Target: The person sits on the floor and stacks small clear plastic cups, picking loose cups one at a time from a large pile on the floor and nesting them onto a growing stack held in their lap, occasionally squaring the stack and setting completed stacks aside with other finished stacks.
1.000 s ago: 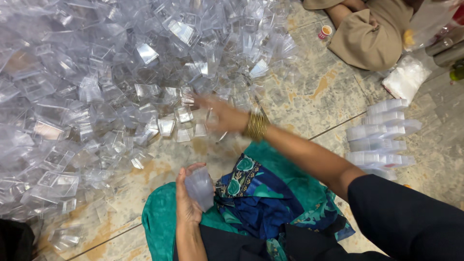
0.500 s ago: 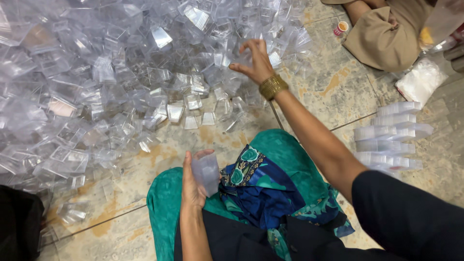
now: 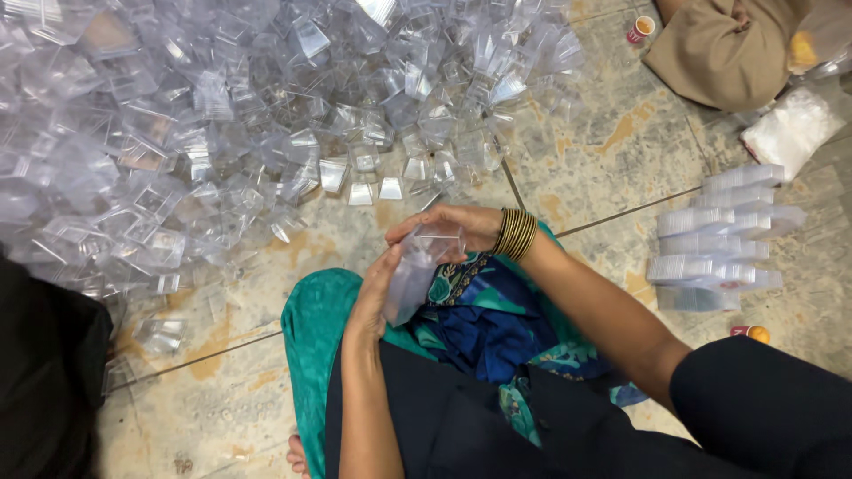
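A stack of clear plastic cups sits tilted above the lap. The left hand cradles it from below, fingers wrapped on its side. The right hand, wrist bent, fingers pinched, grips its top cup. Beyond the stack, a heap of clear cups covers the floor.

A big heap of small boxes covers the floor ahead and to the left of the person. Both hands meet over the lap, just before the heap's near edge, with a stack of boxes between the left hand and the right hand. Rows of stacked boxes lie on the floor to the right, a small cup beyond them.
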